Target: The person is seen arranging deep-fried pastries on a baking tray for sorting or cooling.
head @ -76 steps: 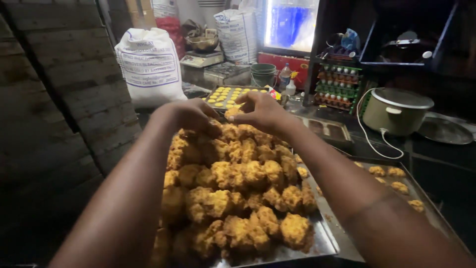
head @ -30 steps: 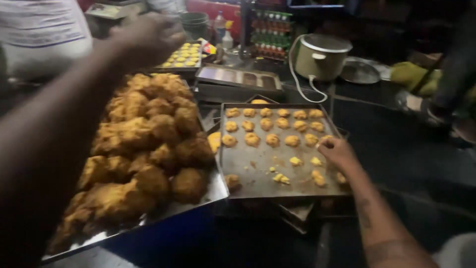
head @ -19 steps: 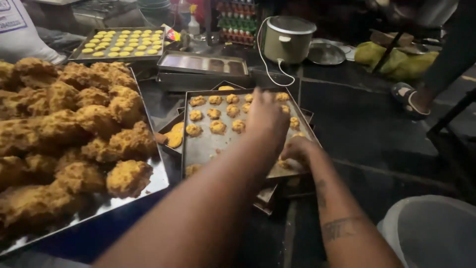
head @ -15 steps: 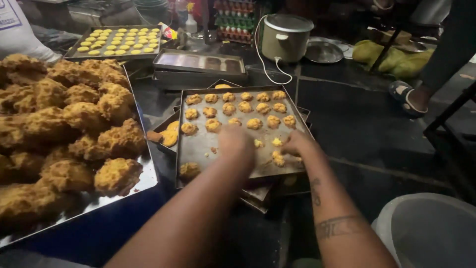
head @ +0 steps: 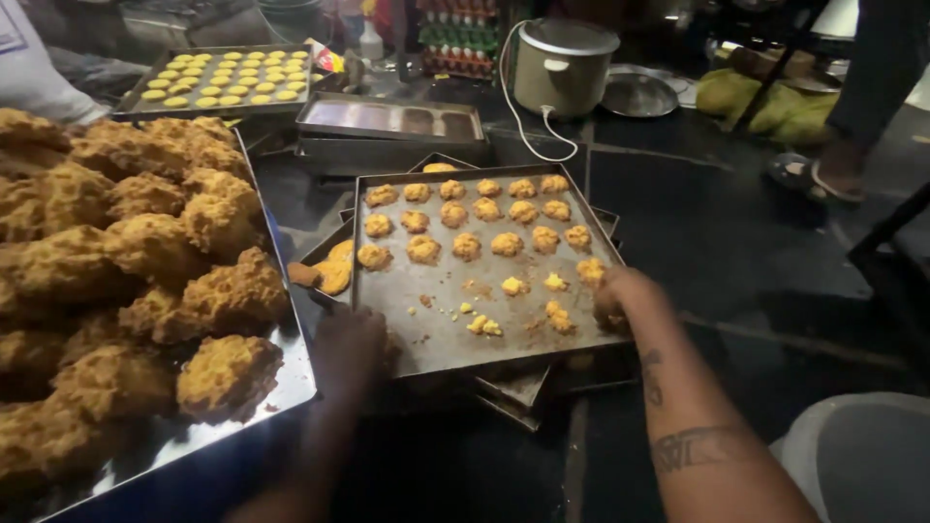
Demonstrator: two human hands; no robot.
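Note:
A dark metal baking tray (head: 441,334) lies on top of a stack of trays on the floor in front of me. It carries several small golden pieces (head: 466,245) in rows at its far half, plus crumbs near the front. My left hand (head: 349,349) grips the tray's near left corner. My right hand (head: 620,300) is closed over the near right edge, beside a piece there. To my left, a large shiny tray (head: 291,387) is heaped with big fried golden-brown pieces (head: 145,261).
Behind stand an empty dark tray stack (head: 387,121), a tray of pale yellow rounds (head: 218,82) and a rice cooker (head: 562,63) with a white cord. Another person's sandalled foot (head: 823,174) is at the right; green produce (head: 746,92) lies nearby.
My view swung from the heaped tray to the small-piece tray. Both hands left the heap; the left crossed the tray and now holds its near left corner, the right its right edge.

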